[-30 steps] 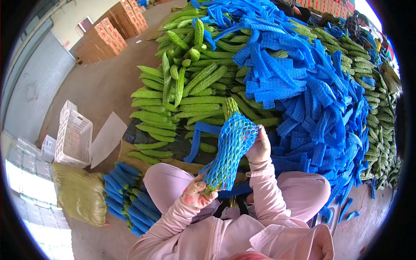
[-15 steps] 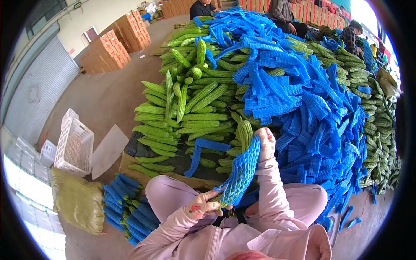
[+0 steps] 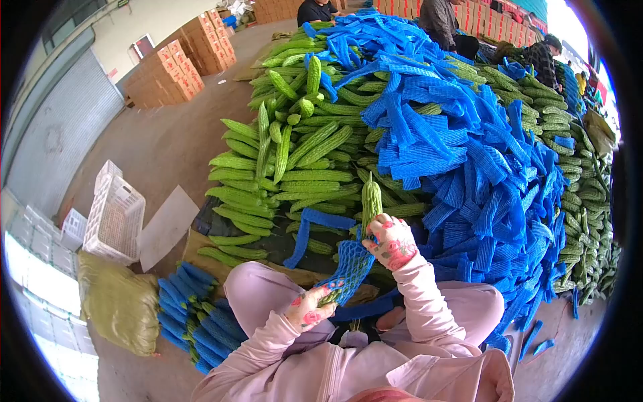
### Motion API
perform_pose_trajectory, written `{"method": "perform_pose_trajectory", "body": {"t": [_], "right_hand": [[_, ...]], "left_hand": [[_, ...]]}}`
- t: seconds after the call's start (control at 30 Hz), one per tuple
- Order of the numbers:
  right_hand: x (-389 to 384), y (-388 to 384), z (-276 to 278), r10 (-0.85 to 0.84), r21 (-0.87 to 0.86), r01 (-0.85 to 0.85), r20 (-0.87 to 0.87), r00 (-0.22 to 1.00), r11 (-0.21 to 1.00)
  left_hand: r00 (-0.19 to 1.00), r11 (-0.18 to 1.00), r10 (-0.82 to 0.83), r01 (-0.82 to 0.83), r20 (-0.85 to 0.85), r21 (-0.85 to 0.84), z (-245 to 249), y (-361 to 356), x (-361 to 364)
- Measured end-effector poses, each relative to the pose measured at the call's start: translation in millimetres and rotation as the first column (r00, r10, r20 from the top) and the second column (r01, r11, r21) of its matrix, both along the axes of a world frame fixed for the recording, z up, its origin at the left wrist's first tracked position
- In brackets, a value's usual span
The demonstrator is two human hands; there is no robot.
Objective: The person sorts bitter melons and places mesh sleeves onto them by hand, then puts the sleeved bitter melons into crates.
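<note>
A green bitter gourd (image 3: 371,199) points up and away, its upper end bare. My right hand (image 3: 390,241) is closed around it near the top edge of a blue mesh sleeve (image 3: 351,270). The sleeve covers the part below. My left hand (image 3: 310,308) is closed round the lower end of the netted gourd, above my lap. Past my hands lies a pile of bare green gourds (image 3: 311,176), with a loose blue sleeve (image 3: 303,234) on its near side. To the right is a large heap of flat blue sleeves (image 3: 429,144).
Netted gourds (image 3: 201,318) lie at my left beside a full olive sack (image 3: 120,305). White crates (image 3: 115,218) and a pale sheet (image 3: 167,226) are on the floor. More gourds (image 3: 586,201) lie far right. Cartons (image 3: 164,77) stand behind; several people (image 3: 439,23) sit at the back.
My right hand has moved down and slightly left along the gourd, and the sleeve's top edge is lower. More of the gourd shows bare. My left hand has shifted slightly left.
</note>
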State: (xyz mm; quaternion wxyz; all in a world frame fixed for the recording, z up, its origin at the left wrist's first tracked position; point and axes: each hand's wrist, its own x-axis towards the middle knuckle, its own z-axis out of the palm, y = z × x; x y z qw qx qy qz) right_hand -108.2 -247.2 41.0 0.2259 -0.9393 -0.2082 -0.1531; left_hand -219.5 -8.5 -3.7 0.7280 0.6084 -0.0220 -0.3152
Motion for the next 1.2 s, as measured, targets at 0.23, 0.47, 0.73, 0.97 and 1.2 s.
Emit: {"method": "perform_pose_trajectory", "body": {"t": [0.23,0.47,0.73,0.97,1.2], "right_hand": [[-5.4,-9.9,5.7,-0.042,-0.026,0.034,-0.389,0.92,0.999],[-3.2,-6.6,-9.1,0.273,0.245,-0.204,-0.291,0.917,0.948],[40.3,1.7,-23.2,0.11,0.58,-0.023,-0.116,0.987,0.814],[44.8,-8.7,-11.6,0.231,0.778,0.107,-0.311,0.922,0.619],[11.5,8.6,-9.3,-0.128,-0.04,0.122,-0.369,0.921,0.992]], "left_hand": [[0.994,0.993,-0.018,0.006,0.106,0.118,3.0,-1.3,-1.7],[0.792,0.76,-0.255,-0.19,0.554,0.621,2.4,-2.1,-0.3],[0.785,0.721,-0.287,-0.2,0.549,0.663,9.5,2.6,-4.4],[0.747,0.75,-0.243,-0.26,0.619,0.608,15.2,3.1,-7.3],[0.635,0.61,-0.342,-0.411,0.693,0.678,3.6,-2.8,-6.2]]}}
